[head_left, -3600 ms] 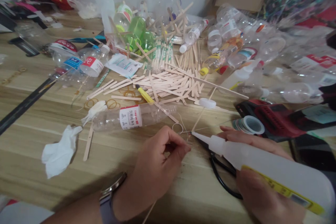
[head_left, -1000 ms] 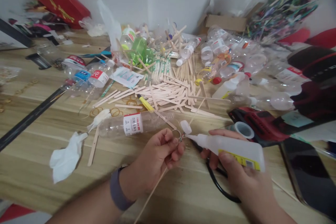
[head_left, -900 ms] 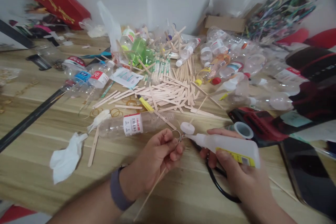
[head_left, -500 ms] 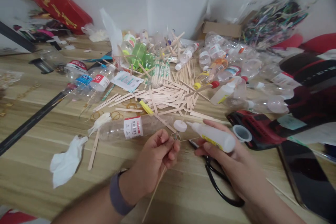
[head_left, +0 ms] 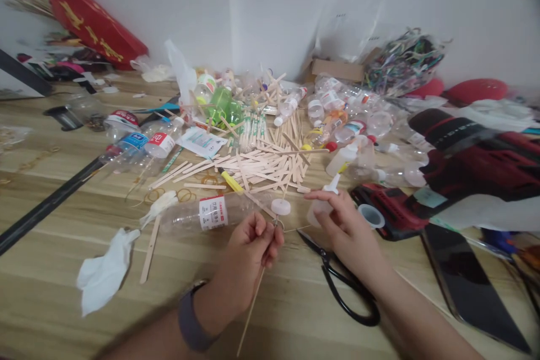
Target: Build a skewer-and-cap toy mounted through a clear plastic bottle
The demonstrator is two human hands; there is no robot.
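My left hand [head_left: 257,242] is closed in a pinch on a thin wooden skewer [head_left: 250,315], which slants down towards me. A white bottle cap [head_left: 280,206] sits on the skewer just above the fingertips, and a small ring-shaped piece [head_left: 279,224] shows beside them. My right hand [head_left: 343,228] is around a translucent glue bottle [head_left: 314,215], now upright with its nozzle up; the index finger stretches across it, and the hand hides much of its body. Below the right hand lie black-handled scissors [head_left: 327,259]. Left of the cap, a clear plastic bottle [head_left: 181,216] lies on its side.
Wooden craft sticks [head_left: 261,166] are heaped ahead, with a yellow marker or knife [head_left: 232,181] at their near edge. Many plastic bottles [head_left: 331,98] lie behind. A red and black power drill [head_left: 459,163] and a phone [head_left: 468,281] are on the right. A crumpled tissue [head_left: 105,275] lies left.
The glue bottle has gone from tilted, nozzle towards the cap, to upright and a little away from it. My left hand still holds the skewer. The camera view has shifted slightly.
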